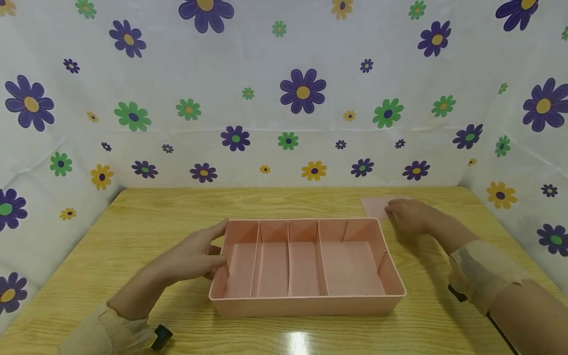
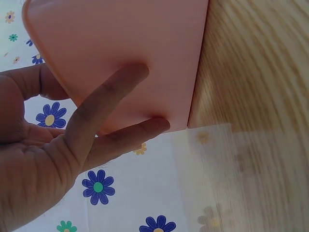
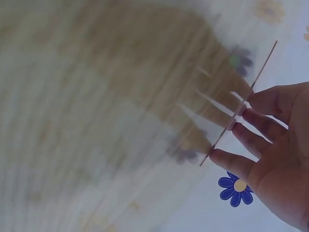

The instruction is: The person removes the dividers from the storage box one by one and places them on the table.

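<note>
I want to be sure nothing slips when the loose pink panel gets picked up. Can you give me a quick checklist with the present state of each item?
1. Left hand steadies the pink tray: ok, straight fingers lie flat against its left wall.
2. Right hand is on the loose panel: ok, fingertips rest on it.
3. Panel is gripped: not ok, fingers touch its surface and none curl round it.
4. Tray sits flat on the table: ok.
5. Dividers already in the tray stand upright: ok.
6. Free slot on the tray's right side: cannot tell for sure; a short stub shows there.
</note>
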### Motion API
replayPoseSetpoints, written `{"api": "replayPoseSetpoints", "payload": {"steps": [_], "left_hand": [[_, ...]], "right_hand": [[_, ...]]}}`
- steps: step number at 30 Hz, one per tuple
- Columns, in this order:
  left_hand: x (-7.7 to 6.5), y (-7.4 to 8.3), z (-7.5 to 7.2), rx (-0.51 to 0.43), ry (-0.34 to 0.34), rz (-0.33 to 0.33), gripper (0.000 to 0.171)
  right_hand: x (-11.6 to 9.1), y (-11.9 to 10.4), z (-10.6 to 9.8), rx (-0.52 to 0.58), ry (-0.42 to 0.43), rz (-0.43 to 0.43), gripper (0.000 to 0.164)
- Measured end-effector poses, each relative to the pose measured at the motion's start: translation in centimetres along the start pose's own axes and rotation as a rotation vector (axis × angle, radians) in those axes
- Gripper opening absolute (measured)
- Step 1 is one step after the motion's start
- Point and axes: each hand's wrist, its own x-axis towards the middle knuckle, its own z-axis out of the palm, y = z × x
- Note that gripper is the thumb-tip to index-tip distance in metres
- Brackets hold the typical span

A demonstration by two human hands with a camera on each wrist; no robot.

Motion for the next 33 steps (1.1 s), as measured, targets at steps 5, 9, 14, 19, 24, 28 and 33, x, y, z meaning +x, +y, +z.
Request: {"api": "replayPoseSetpoints", "payload": {"steps": [5,9,14,19,24,28,33], "left_hand": [[0.1,-0.1,-0.1,0.007,-0.001,-0.002,0.078],[0.2,0.0,-0.2,0.017,-0.009,0.004,0.075],[0.1,0.1,-0.3,0.007,-0.012,-0.002,0.076],[0.1,0.2,-0.4,-0.015,-0.021,-0.004,0.077],[-0.1,0.0,-0.5,-0.013,-0.011,-0.003,0.078],[-0.1,-0.2,-0.4,-0.015,-0.008,0.006,0.078],[-0.1,-0.5,-0.2,0.003,-0.001,0.014,0.078]], "right_hand": [[1.1,0.6,-0.1,0.029,-0.036,0.038,0.029],[1.6,0.9,0.0,0.063,-0.061,0.088,0.035],[1.9,1.1,0.0,0.114,-0.108,0.144,0.044],[2.1,1.2,-0.2,0.151,-0.144,0.192,0.047],[2.4,1.4,-0.2,0.165,-0.122,0.197,0.046],[2.5,1.6,-0.1,0.165,-0.070,0.186,0.050],[2.0,1.6,-1.0,0.135,0.042,0.189,0.051]]}}
